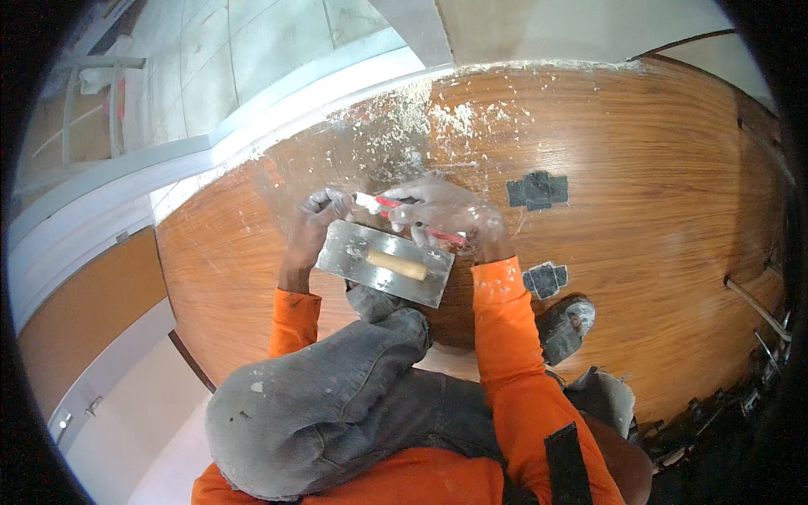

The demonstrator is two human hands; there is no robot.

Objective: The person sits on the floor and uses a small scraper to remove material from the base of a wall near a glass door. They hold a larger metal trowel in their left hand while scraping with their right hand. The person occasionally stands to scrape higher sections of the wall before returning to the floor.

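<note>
My right hand (450, 206), dusted white, is closed around a slim red tool (444, 236). Red parts show on either side of the fingers, and the tool's exact kind is unclear. Its whitish end points toward my left hand (322, 206), whose fingers are pinched together close to that end; what they hold, if anything, is too small to make out. Just below both hands lies a rectangular steel plastering trowel (341, 252) with a pale wooden handle (396, 264). It is tilted above my shoe (370, 301), which it partly covers.
Cream crumbs (454, 120) are scattered over the wood-grain floor (640, 168) along a white door sill (311, 105). Two dark patches (537, 191) mark the floor to the right. My other shoe (568, 328) rests near the lower one. Dark clutter (715, 421) stands at lower right.
</note>
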